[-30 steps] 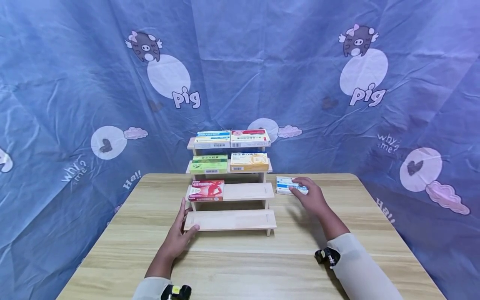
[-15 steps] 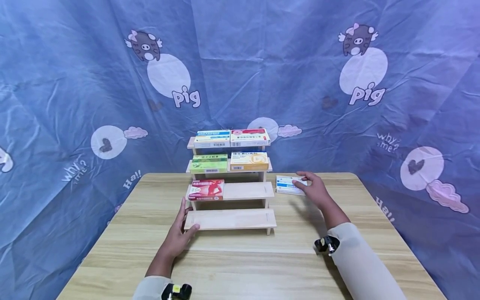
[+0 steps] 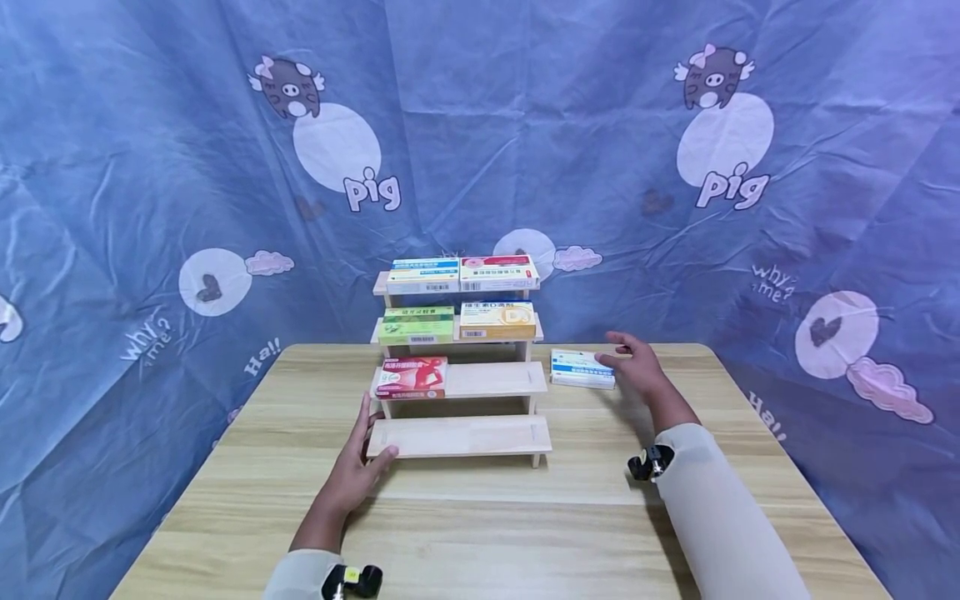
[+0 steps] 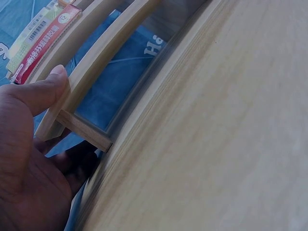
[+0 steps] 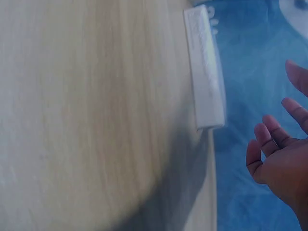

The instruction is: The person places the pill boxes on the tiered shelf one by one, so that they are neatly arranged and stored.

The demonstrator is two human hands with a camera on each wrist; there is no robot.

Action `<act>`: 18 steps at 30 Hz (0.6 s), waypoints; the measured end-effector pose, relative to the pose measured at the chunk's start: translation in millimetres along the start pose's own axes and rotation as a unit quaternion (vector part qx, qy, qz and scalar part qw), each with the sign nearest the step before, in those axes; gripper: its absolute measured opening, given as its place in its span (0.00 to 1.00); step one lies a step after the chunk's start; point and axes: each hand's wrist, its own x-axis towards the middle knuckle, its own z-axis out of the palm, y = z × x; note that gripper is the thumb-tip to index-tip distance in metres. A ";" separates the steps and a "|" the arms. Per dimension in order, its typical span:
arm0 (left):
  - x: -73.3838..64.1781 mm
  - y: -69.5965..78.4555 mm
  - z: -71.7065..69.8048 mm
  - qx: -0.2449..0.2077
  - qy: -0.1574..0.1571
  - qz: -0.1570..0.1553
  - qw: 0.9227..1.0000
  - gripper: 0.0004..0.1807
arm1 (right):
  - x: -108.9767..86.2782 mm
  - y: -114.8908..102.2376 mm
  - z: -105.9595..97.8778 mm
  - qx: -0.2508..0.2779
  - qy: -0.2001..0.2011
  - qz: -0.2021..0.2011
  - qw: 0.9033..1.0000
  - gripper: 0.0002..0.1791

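Note:
A wooden stepped rack (image 3: 480, 438) stands on the table. My left hand (image 3: 357, 461) grips the left end of its lowest step; in the left wrist view the thumb (image 4: 48, 89) lies on top and the fingers bend below, partly hidden. On the table to the rack's right lies a white-and-blue medicine box (image 3: 573, 368). Just right of it hovers my right hand (image 3: 641, 372), its fingers loosely spread and holding nothing. The right wrist view has this medicine box (image 5: 204, 72) apart from the right hand (image 5: 284, 159).
A red medicine box (image 3: 410, 377) lies on the rack's second step from the bottom. Green (image 3: 416, 325) and yellow-white boxes (image 3: 497, 320) share the step above. Blue-white (image 3: 423, 275) and red-white boxes (image 3: 498, 273) are on top. A patterned blue cloth (image 3: 480, 125) hangs behind the table.
My right hand has drawn back to the right, off the white-and-blue medicine box, which stays on the table beside the rack. The left hand keeps its hold on the rack.

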 end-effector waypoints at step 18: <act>1.8 -3.8 0.7 -0.004 0.001 0.003 1.000 0.58 | 9.0 33.2 -14.3 -0.052 -0.101 0.037 0.993 0.56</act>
